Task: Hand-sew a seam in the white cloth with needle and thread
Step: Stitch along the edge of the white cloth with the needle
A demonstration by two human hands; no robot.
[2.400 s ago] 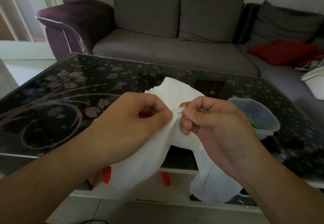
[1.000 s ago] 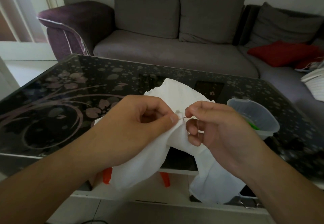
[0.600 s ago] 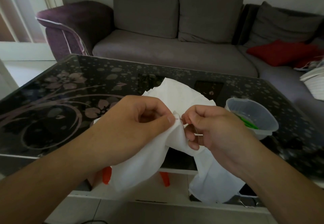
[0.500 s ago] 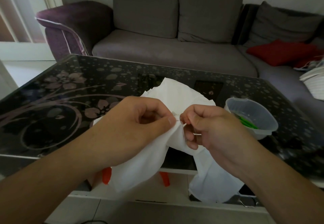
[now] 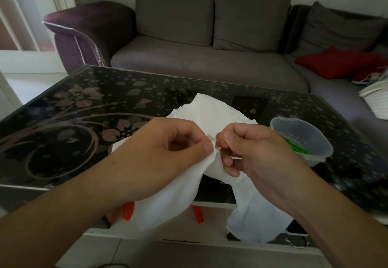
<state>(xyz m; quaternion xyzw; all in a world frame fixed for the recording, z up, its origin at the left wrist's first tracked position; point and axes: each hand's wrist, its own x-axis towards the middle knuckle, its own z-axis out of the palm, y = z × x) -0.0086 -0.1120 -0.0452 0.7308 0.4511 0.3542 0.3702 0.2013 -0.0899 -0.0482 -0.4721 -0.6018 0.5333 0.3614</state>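
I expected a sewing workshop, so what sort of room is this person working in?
Most likely a home living room: a grey sofa with cushions and a red pillow stands behind a low glass coffee table with a flower pattern.

Home living room. Grey corner sofa (image 5: 199, 62) with loose back cushions (image 5: 249, 20), purple armrest (image 5: 88, 26), red cushion (image 5: 336, 62). Low black glass counter (image 5: 63, 120), floral print. Pale tiled floor (image 5: 21, 83).
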